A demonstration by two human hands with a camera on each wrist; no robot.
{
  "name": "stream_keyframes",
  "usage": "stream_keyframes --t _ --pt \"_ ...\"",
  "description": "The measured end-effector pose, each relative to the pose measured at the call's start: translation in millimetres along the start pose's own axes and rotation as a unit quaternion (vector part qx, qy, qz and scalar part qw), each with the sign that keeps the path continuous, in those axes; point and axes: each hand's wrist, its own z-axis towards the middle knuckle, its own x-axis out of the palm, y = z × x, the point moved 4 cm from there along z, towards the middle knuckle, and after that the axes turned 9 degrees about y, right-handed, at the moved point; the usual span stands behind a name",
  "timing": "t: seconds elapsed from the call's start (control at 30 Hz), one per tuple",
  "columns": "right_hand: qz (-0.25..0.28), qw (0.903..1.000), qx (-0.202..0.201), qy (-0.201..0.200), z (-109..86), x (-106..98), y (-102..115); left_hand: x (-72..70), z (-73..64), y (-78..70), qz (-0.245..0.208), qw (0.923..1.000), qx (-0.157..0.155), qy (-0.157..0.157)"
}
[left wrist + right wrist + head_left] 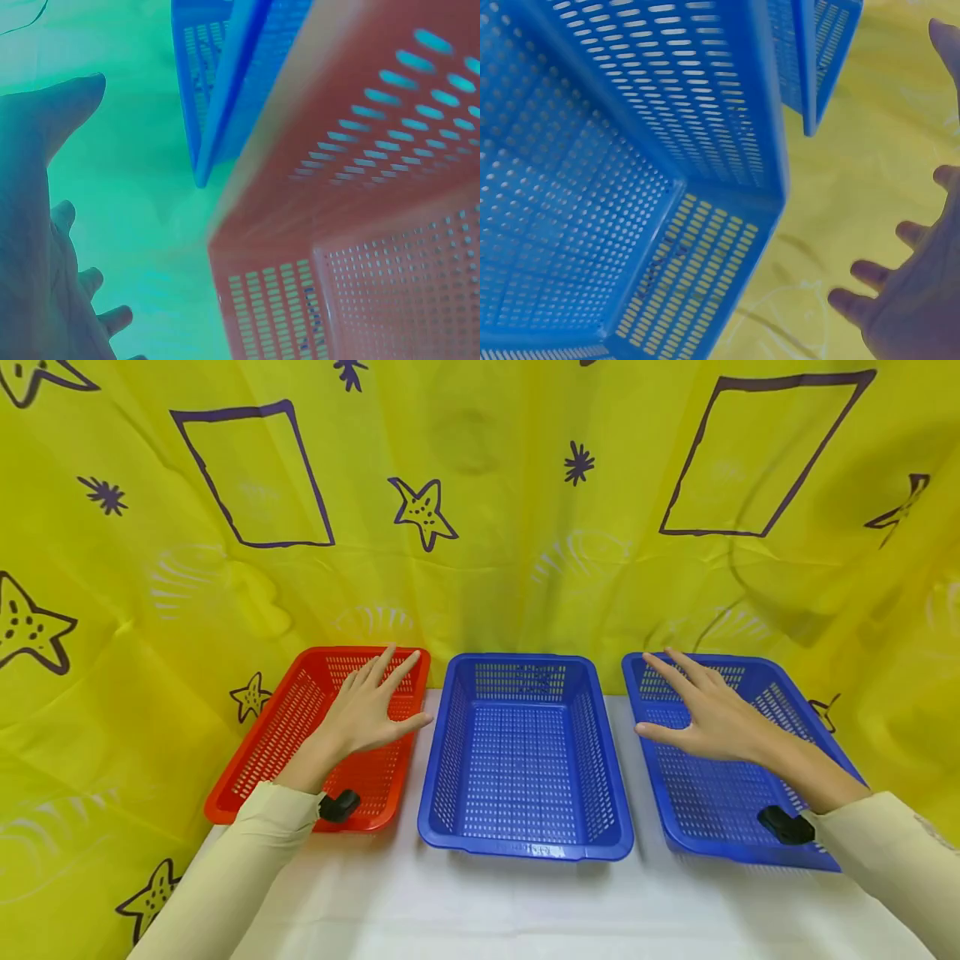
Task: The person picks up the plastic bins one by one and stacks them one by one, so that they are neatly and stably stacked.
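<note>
My left hand (365,706) hovers above a red basket (255,752) with its fingers spread and holds nothing. In the left wrist view the left hand (37,217) appears at the left side, apart from the basket wall (262,259). Over the blue basket on the right (701,827) my right hand (708,710) is held out, fingers extended, also without anything in its grasp. The right wrist view has the right hand (922,292) at the right edge, clear of that basket's rim (776,150). Between the hands stands a middle blue basket (525,768) with nothing in it.
All three baskets stand in a row on a white tabletop (480,910). Behind them hangs a yellow curtain (480,585) with star and frame drawings. A small black device (340,807) sits at the left wrist, and another black device (785,825) at the right.
</note>
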Motion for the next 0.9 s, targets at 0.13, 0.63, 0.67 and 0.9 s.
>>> stream_keyframes --t 0.13,0.63,0.67,0.9 --pt "0.044 0.9986 -0.024 0.017 9.1 0 5 3.5 4.9 -7.6 -0.043 0.9989 0.008 0.019" --pt "0.142 0.9858 -0.054 0.073 30.6 10 22 14.1 21.6 -24.7 -0.227 0.9700 0.030 0.081" --pt "0.151 0.9841 -0.054 0.078 31.6 11 22 14.4 22.5 -24.9 -0.239 0.9669 0.032 0.083" --pt "0.205 0.9704 -0.031 0.124 37.7 20 25 18.4 23.9 -25.7 -0.329 0.9366 0.008 0.122"
